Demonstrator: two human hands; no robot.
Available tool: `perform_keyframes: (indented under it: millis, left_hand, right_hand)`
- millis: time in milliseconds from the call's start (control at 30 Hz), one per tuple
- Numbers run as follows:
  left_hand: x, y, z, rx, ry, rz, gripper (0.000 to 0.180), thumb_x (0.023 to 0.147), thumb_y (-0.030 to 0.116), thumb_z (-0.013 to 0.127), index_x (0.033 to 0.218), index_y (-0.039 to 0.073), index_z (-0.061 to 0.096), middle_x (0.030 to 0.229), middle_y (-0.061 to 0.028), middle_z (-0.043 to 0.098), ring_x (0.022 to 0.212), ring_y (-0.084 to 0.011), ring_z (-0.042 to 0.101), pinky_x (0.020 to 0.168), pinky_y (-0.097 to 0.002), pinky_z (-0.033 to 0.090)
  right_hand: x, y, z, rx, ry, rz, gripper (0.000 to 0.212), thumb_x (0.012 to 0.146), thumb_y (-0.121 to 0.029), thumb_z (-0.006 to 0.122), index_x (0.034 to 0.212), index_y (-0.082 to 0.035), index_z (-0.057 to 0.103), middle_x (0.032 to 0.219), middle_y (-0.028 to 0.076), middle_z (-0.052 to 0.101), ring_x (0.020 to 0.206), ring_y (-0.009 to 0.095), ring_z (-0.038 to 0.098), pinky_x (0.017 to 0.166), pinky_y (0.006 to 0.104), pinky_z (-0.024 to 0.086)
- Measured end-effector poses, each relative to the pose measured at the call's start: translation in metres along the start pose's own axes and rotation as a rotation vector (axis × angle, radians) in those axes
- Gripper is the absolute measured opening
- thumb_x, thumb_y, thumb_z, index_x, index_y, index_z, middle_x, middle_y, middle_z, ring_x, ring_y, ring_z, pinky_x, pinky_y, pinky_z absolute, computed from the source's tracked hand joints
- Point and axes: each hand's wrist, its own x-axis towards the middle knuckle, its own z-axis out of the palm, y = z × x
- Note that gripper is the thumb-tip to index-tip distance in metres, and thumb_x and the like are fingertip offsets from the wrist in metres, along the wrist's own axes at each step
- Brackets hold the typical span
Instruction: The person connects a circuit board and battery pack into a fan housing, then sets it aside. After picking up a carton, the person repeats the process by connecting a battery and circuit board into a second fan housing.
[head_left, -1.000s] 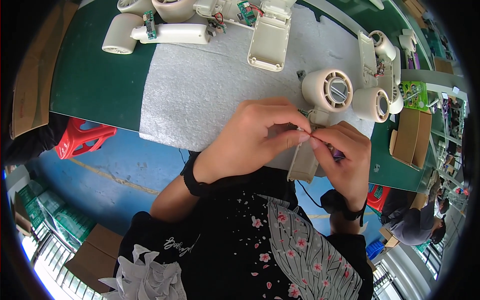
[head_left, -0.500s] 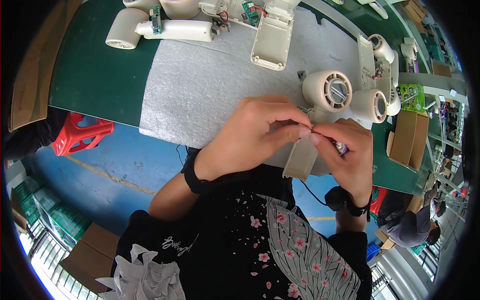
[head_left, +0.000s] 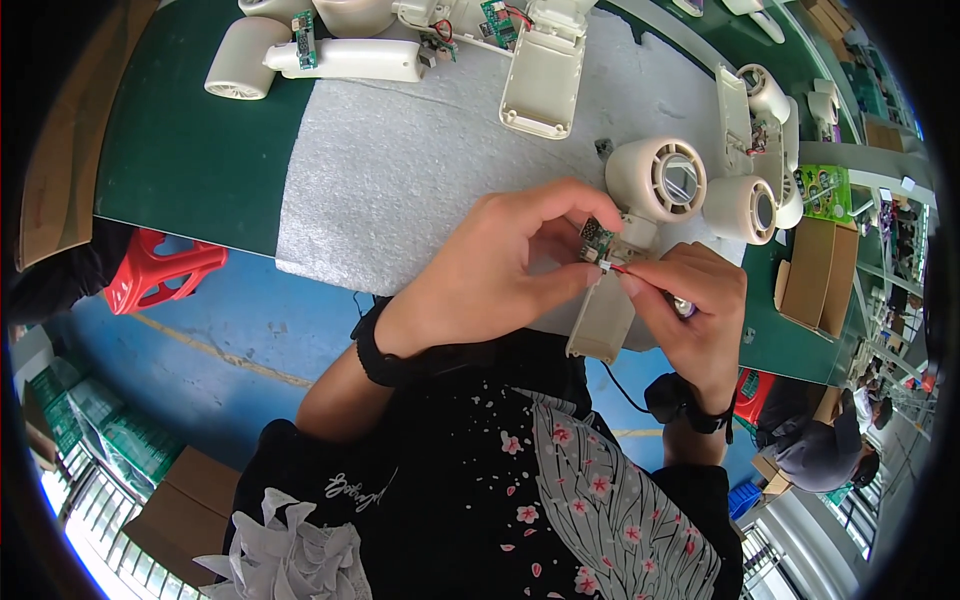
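My left hand grips a small green circuit board between thumb and fingers. My right hand is closed in a pinch on thin red wires beside a small white connector at the board's edge. Whether the connector sits fully in the board I cannot tell. Below both hands lies a cream handheld fan, its round head pointing away from me and its handle shell open. A shiny purple-and-silver item shows partly at my right palm; its kind is hidden.
A white foam sheet covers part of the green table. More fan parts lie around: an open handle shell, a fan with a board on it, and another fan head. A cardboard box stands at right.
My left fingers have spread from the pinch, and the circuit board now shows between them. The red wires and white connector have come into sight at my right fingertips.
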Motion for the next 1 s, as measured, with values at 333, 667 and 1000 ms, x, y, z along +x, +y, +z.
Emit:
perform_keyframes:
  millis: [333, 667, 1000]
  left_hand:
    - [0.0004, -0.0044, -0.0002, -0.071, 0.012, -0.017, 0.037, 0.081, -0.012, 0.065, 0.115, 0.0, 0.056, 0.103, -0.0043, 0.062, 0.097, -0.0119, 0.062, 0.089, -0.0281, 0.052]
    - [0.001, -0.0032, 0.0022, -0.046, 0.052, 0.002, 0.038, 0.08, -0.011, 0.067, 0.115, 0.001, 0.057, 0.103, -0.0054, 0.064, 0.098, -0.0132, 0.064, 0.09, -0.0289, 0.054]
    - [0.0003, -0.0046, 0.0025, -0.037, 0.064, 0.027, 0.036, 0.079, -0.011, 0.068, 0.113, 0.0, 0.06, 0.103, -0.0059, 0.065, 0.097, -0.014, 0.065, 0.089, -0.0294, 0.054]
  right_hand:
    - [-0.001, -0.0058, -0.0012, -0.041, -0.013, 0.032, 0.016, 0.07, 0.002, 0.074, 0.085, -0.001, 0.072, 0.064, 0.007, 0.06, 0.055, 0.015, 0.055, 0.049, 0.0265, 0.039]
    - [-0.0033, -0.0017, 0.0028, 0.013, 0.04, 0.039, 0.015, 0.069, 0.002, 0.073, 0.083, -0.003, 0.071, 0.067, 0.006, 0.058, 0.053, 0.019, 0.054, 0.049, 0.0285, 0.04]
    - [-0.0015, -0.0009, 0.0006, -0.011, 0.012, -0.018, 0.015, 0.071, 0.006, 0.072, 0.086, 0.001, 0.07, 0.073, 0.006, 0.061, 0.058, 0.013, 0.056, 0.051, 0.0231, 0.041]
